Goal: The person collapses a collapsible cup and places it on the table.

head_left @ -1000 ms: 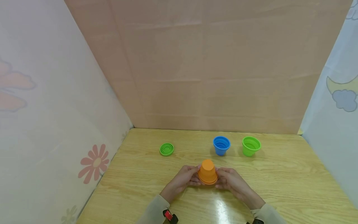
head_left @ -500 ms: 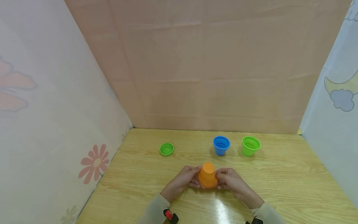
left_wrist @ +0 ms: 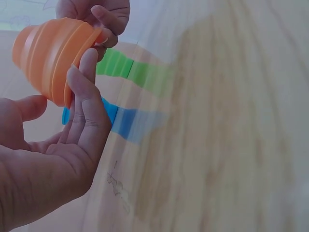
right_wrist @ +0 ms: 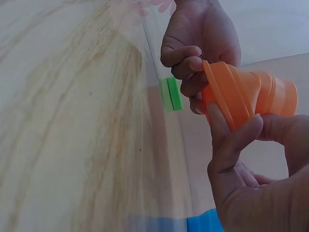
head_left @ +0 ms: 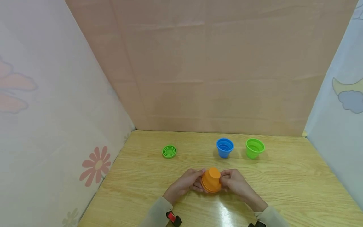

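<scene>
An orange collapsible cup (head_left: 211, 180) is held between both hands above the near middle of the table, base up and tilted a little to the right. My left hand (head_left: 188, 182) grips its left side, thumb on the wall and fingers at the rim. On the other side, my right hand (head_left: 233, 183) pinches the wall and rim between thumb and fingers. The right wrist view shows the ribbed wall of the orange cup (right_wrist: 241, 94) bent unevenly near its middle. The inside of the cup is hidden.
Beyond the hands stand a blue collapsible cup (head_left: 224, 152) and a green collapsible cup (head_left: 253, 154), both extended with mouths up. A flattened green cup (head_left: 169, 151) lies at the back left. Walls border the wooden table (head_left: 136, 176) at the back and sides.
The orange cup has moved slightly toward the person, and its base has tipped to the right, with the wall partly pushed in. My right fingers have curled closer on it.
</scene>
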